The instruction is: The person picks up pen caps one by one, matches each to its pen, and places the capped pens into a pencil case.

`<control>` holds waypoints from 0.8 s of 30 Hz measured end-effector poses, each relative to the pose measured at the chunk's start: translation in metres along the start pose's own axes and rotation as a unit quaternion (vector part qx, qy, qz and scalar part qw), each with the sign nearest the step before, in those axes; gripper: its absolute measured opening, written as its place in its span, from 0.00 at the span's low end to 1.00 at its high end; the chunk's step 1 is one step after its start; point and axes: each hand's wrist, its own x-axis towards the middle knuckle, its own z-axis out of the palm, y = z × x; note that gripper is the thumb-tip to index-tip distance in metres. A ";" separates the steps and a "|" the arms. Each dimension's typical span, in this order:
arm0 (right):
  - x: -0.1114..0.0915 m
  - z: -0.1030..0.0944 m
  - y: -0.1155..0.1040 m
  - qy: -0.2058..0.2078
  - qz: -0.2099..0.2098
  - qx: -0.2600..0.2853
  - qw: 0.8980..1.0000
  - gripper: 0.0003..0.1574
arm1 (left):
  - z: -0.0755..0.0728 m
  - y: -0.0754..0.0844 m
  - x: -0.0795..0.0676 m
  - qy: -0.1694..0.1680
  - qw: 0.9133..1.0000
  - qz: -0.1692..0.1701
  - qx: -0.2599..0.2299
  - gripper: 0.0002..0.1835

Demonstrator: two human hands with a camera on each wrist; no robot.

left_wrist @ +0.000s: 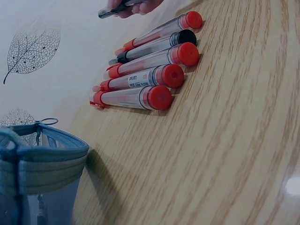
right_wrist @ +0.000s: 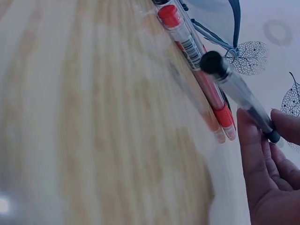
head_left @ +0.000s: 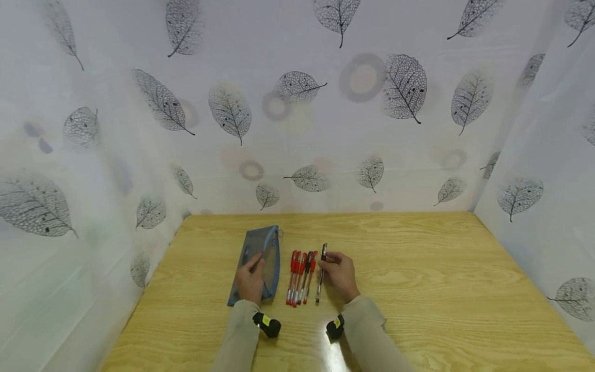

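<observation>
My left hand (head_left: 250, 280) grips a blue-edged see-through zip pouch (head_left: 276, 274). The pouch's blue zipper rim (left_wrist: 51, 152) stands up in the left wrist view, where the left hand itself is out of sight. To the right, my right hand (head_left: 341, 274) pinches a black-capped pen (head_left: 321, 276) by its cap end between thumb and fingers. The pen (right_wrist: 239, 91) is held tilted, its black end toward the right wrist camera. Between the hands lies a row of red pens (head_left: 293, 279) with one black pen (head_left: 304, 278) among them.
Everything lies on a light wood-grain table (head_left: 432, 289). A white curtain (head_left: 325, 129) printed with leaves hangs behind it and on both sides. Each wrist wears a small black camera (head_left: 267, 325). A metal ring (left_wrist: 48, 121) sits at the pouch's zipper end.
</observation>
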 end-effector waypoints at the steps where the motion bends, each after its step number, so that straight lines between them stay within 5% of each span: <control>1: 0.001 0.001 0.000 -0.005 0.000 0.013 1.000 0.23 | 0.000 0.000 0.000 0.003 1.000 0.002 0.003 0.14; 24: 0.009 0.042 -0.019 -0.068 -0.037 -0.011 0.997 0.30 | 0.003 -0.001 -0.003 0.024 0.999 0.022 0.019 0.13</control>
